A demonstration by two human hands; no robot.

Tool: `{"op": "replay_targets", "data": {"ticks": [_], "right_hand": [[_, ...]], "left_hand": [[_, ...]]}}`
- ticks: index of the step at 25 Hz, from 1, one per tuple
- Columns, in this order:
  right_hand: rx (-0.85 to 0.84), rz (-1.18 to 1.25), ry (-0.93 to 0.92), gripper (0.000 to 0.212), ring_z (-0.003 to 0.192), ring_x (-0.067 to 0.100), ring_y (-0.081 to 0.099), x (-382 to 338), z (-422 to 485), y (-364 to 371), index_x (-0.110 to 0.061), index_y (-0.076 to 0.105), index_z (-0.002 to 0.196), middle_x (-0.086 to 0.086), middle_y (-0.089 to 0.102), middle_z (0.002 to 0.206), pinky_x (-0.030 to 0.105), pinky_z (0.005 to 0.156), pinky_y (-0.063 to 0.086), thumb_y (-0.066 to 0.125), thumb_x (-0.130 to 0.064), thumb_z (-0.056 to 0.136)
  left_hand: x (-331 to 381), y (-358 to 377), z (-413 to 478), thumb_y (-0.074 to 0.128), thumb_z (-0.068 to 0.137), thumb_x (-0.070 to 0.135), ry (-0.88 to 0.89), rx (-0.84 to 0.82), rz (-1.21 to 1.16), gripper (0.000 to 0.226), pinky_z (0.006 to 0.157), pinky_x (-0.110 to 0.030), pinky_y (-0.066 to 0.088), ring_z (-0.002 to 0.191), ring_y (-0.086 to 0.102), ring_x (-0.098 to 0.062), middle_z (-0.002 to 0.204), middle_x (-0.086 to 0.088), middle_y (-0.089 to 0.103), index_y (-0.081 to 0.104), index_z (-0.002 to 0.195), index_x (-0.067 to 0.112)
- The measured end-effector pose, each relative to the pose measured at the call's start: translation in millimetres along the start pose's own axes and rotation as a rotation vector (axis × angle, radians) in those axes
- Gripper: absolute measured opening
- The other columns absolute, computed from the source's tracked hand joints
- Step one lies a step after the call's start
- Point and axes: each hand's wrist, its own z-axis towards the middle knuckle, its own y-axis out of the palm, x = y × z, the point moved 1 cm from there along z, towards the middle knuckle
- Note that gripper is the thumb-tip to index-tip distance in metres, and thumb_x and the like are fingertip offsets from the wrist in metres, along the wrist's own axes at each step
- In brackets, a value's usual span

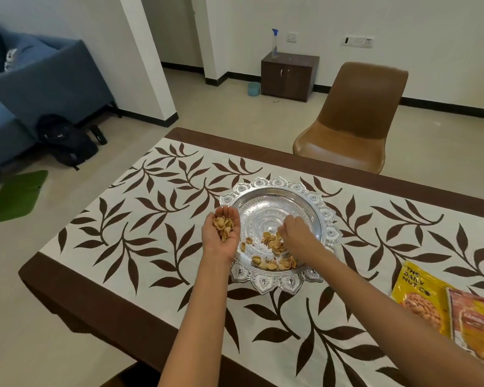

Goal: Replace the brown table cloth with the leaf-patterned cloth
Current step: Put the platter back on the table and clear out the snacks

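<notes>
**Leaf-patterned cloth on the table, hands busy in the silver tray**

The leaf-patterned cloth (140, 219), white with dark brown leaves and a brown border, lies spread flat over the table (95, 311) and covers the whole top that shows. No separate brown table cloth can be made out.

A silver tray (280, 191) with an embossed, scalloped rim sits on the cloth near the middle. In its near half lie scattered pistachio shells (271, 247), tan and cupped.

The left hand (221, 236) is held palm up over the tray's left rim. Its grip is a loose cupped hollow with a small heap of shells resting in it. The right hand (296, 233) reaches down into the tray, its fingers bunched narrow among the shells; whether they have hold of one cannot be told.

At the right edge of the table lies a yellow packet (419, 297) printed "THE DAILY NUT CO" with a picture of nuts. Overlapping it on the right is a red-orange packet (475, 328) whose writing is too blurred to read.

Beyond the table stands a brown chair (355, 118). Further back, a dark wooden cabinet (288, 76) stands against the wall with a spray bottle (275, 43) on top. A blue sofa (34, 88) is at the left, with a black backpack (65, 143) on the floor beside it.
</notes>
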Motion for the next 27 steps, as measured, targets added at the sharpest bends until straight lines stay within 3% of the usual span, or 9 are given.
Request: {"op": "replay_targets", "data": {"ticks": [3, 5, 8, 11, 14, 17, 19, 22, 27], "right_hand": [[-0.120, -0.056, -0.217, 0.029, 0.107, 0.032, 0.044, -28.9, -22.1, 20.6, 0.001, 0.046, 0.119, 0.018, 0.044, 0.118, 0.040, 0.089, 0.040, 0.035, -0.019, 0.102], [-0.143, 0.029, -0.299, 0.033, 0.107, 0.028, 0.044, -43.9, -33.3, 25.5, -0.005, 0.043, 0.124, 0.013, 0.043, 0.119, 0.038, 0.089, 0.041, 0.037, -0.029, 0.102], [-0.021, -0.231, -0.050, 0.057, 0.119, 0.032, 0.043, -34.4, -31.0, 9.8, -0.010, 0.033, 0.137, 0.013, 0.041, 0.132, 0.042, 0.093, 0.041, 0.035, -0.052, 0.098], [-0.130, -0.245, 0.084, 0.056, 0.118, 0.036, 0.047, -32.6, -40.4, 7.6, -0.006, 0.029, 0.138, 0.019, 0.040, 0.134, 0.043, 0.094, 0.042, 0.034, -0.046, 0.100], [-0.220, -0.029, -0.152, 0.040, 0.107, 0.029, 0.051, -57.0, -44.4, 26.7, -0.001, 0.037, 0.132, 0.022, 0.038, 0.134, 0.036, 0.086, 0.044, 0.036, -0.027, 0.102], [0.021, 0.117, -0.259, 0.040, 0.103, 0.025, 0.047, -66.2, -28.4, 34.5, -0.005, 0.039, 0.132, 0.017, 0.042, 0.127, 0.035, 0.083, 0.044, 0.039, -0.030, 0.100], [0.116, 0.019, -0.303, 0.045, 0.103, 0.027, 0.044, -63.2, -14.6, 40.4, -0.008, 0.041, 0.133, 0.014, 0.043, 0.121, 0.038, 0.085, 0.044, 0.037, -0.037, 0.098], [0.059, -0.105, -0.459, 0.053, 0.090, 0.019, 0.042, -62.0, -4.9, 48.3, -0.011, 0.048, 0.118, 0.008, 0.044, 0.106, 0.035, 0.075, 0.045, 0.026, -0.050, 0.091], [0.004, -0.357, -0.659, 0.048, 0.089, 0.019, 0.047, -53.0, 5.8, 39.9, -0.008, 0.047, 0.122, 0.009, 0.047, 0.109, 0.032, 0.062, 0.040, 0.040, -0.046, 0.093]], "left_hand": [[7.6, -7.8, 0.7, 0.044, 0.099, 0.018, 0.008, 0.011, 0.015, 0.031, 0.073, -0.034, 0.060, 0.077, 0.062, -0.017, 0.079, -0.009, 0.063, 0.063, 0.079, 0.004], [8.0, -9.1, 1.2, 0.043, 0.099, 0.017, 0.000, 0.008, 0.022, 0.031, 0.076, -0.035, 0.058, 0.077, 0.062, -0.017, 0.079, -0.009, 0.063, 0.063, 0.079, 0.004], [9.3, -10.0, -0.4, 0.046, 0.098, 0.017, -0.011, 0.012, 0.050, 0.029, 0.080, -0.035, 0.057, 0.078, 0.063, -0.017, 0.079, -0.009, 0.065, 0.065, 0.080, 0.003], [10.1, -12.3, -3.1, 0.047, 0.097, 0.017, -0.009, 0.008, 0.077, 0.026, 0.082, -0.034, 0.056, 0.079, 0.063, -0.017, 0.079, -0.009, 0.065, 0.065, 0.084, 0.004], [8.0, -10.7, -3.6, 0.045, 0.098, 0.017, -0.009, 0.009, 0.079, 0.027, 0.081, -0.035, 0.056, 0.079, 0.063, -0.018, 0.078, -0.009, 0.065, 0.064, 0.084, 0.004], [8.1, -9.0, -2.7, 0.045, 0.098, 0.018, -0.004, 0.014, 0.068, 0.028, 0.079, -0.035, 0.056, 0.078, 0.063, -0.019, 0.077, -0.010, 0.065, 0.063, 0.084, 0.004], [8.1, -8.5, -2.8, 0.044, 0.098, 0.018, -0.002, 0.013, 0.064, 0.027, 0.079, -0.035, 0.056, 0.079, 0.063, -0.019, 0.077, -0.009, 0.065, 0.063, 0.084, 0.004], [5.0, -7.9, -3.5, 0.043, 0.099, 0.018, 0.000, 0.014, 0.063, 0.030, 0.078, -0.036, 0.056, 0.081, 0.063, -0.019, 0.075, -0.010, 0.066, 0.063, 0.082, 0.004], [4.0, -7.6, 0.2, 0.043, 0.099, 0.019, 0.000, 0.013, 0.075, 0.029, 0.077, -0.035, 0.057, 0.080, 0.062, -0.018, 0.076, -0.009, 0.064, 0.062, 0.083, 0.005]]}}
